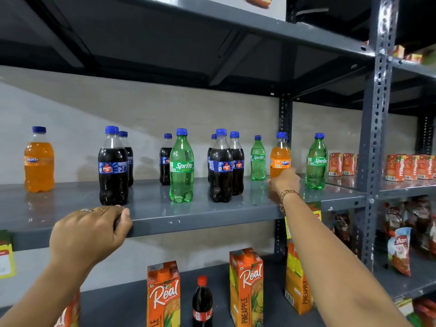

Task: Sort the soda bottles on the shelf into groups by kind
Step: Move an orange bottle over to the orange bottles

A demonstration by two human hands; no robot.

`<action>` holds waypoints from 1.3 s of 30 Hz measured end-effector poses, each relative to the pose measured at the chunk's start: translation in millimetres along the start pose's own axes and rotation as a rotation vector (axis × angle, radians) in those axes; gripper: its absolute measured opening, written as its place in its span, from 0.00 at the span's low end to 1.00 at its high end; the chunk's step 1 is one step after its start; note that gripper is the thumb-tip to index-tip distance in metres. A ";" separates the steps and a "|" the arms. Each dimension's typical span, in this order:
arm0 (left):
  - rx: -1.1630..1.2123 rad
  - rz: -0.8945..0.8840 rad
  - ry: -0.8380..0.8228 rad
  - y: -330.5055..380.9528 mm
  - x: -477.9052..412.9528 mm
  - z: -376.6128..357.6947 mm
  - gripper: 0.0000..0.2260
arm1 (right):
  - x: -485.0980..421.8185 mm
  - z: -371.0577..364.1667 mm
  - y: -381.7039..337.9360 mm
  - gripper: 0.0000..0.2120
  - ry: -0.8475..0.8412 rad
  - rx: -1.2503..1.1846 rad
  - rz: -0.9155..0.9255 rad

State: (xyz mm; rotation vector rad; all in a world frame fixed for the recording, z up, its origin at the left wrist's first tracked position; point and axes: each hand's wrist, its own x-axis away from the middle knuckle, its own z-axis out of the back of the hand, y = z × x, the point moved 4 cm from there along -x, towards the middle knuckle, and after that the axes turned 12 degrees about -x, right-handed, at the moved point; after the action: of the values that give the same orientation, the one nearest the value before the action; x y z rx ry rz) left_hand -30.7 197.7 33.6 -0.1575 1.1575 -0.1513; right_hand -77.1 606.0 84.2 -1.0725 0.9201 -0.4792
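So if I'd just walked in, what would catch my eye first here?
Probably the row of blue-capped bottles on the grey shelf, still mixed: dark cola, green Sprite and orange Fanta. The right hand reaches to the Fanta bottle near the right end, while a second Fanta stands alone far left. The left hand rests on the shelf's front edge, and orange Real juice cartons stand on the shelf below.

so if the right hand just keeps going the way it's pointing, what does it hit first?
The right hand reaches up and away toward the orange Fanta bottle, fingers at its lower body and seemingly touching already. That bottle comes first. The Sprite bottle stands off to the right, outside that line, though depth is hard to judge.
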 end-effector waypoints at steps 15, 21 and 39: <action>-0.038 0.012 0.029 1.0 0.4 7.2 0.24 | 61.2 20.6 -34.5 0.24 0.261 -0.262 0.287; -0.027 -0.020 0.031 -0.3 0.1 14.1 0.22 | 145.8 -8.9 -80.8 0.26 0.183 -0.431 0.495; -0.132 -0.063 -0.018 -170.6 40.5 20.4 0.27 | 332.3 -218.4 -188.5 0.29 -0.697 -0.455 0.406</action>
State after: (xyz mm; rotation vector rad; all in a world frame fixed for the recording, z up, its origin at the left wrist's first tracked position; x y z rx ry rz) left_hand -2.5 23.6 39.7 -0.3114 1.1455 -0.1292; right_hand -56.9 166.5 82.2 -1.2957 0.5959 0.4501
